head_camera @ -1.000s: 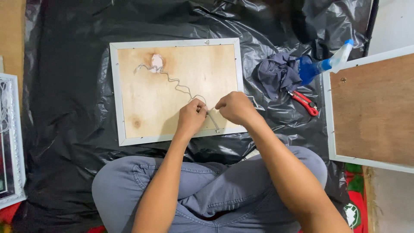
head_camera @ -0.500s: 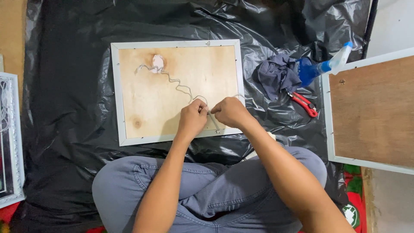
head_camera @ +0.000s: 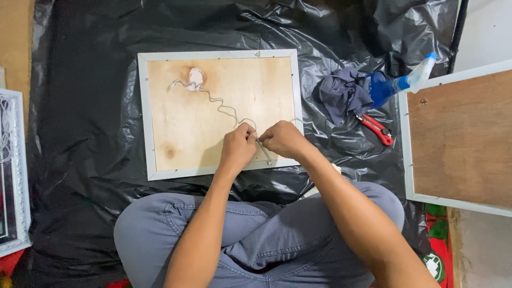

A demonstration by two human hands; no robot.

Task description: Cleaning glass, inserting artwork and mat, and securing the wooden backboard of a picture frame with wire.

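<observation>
A white picture frame [head_camera: 144, 114] lies face down on black plastic sheeting, its plywood backing [head_camera: 213, 138] up. A thin wavy wire [head_camera: 216, 100] runs across the backing from a pale patch [head_camera: 196, 78] near the top left down to my hands. My left hand [head_camera: 238, 148] and my right hand [head_camera: 282, 140] meet over the frame's lower right part, both pinching the wire's end between fingertips. A short stretch of wire [head_camera: 265, 153] drops from my fingers to the frame's lower edge.
A crumpled dark cloth [head_camera: 344, 96], a blue spray bottle [head_camera: 400, 84] and red-handled pliers [head_camera: 376, 129] lie right of the frame. A second face-down frame [head_camera: 458, 138] sits at the right edge, another frame [head_camera: 13, 170] at the left. My crossed legs in grey trousers [head_camera: 256, 234] fill the foreground.
My right hand has slid left toward my left hand until the two touch over the wire. The frame and the other objects have stayed put.
</observation>
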